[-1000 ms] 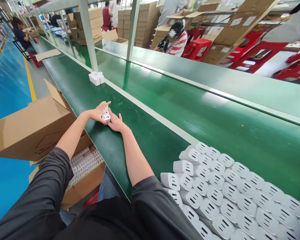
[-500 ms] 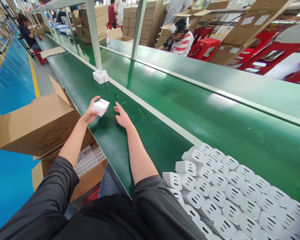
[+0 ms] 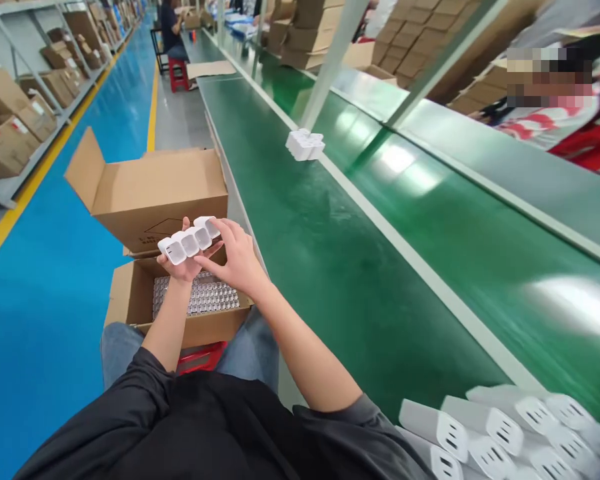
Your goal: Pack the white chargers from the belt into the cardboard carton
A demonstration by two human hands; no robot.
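Observation:
A short row of white hollow plastic casings (image 3: 189, 243), their open ends facing me, rests in my left hand (image 3: 180, 268), whose fingers curl around it from below. At the right end of the row, my right hand (image 3: 239, 259) has its fingers and thumb closed about the last casing. Both hands are above an open cardboard carton (image 3: 215, 328). Inside that carton lie many small, shiny, clear-looking pieces (image 3: 213, 298) in tight rows, partly hidden by my left forearm.
A green workbench (image 3: 330, 280) runs along my right side. On it stand a small cluster of white casings (image 3: 305, 145) by a post and a large pile of slotted white casings (image 3: 505, 433) near me. A co-worker (image 3: 555, 100) sits across; shelving (image 3: 35, 80) lines the left aisle.
My left hand has moved from the bench edge to over the carton, turning the casings so their open ends show. My right hand, open before, has come onto them. The view has swung left.

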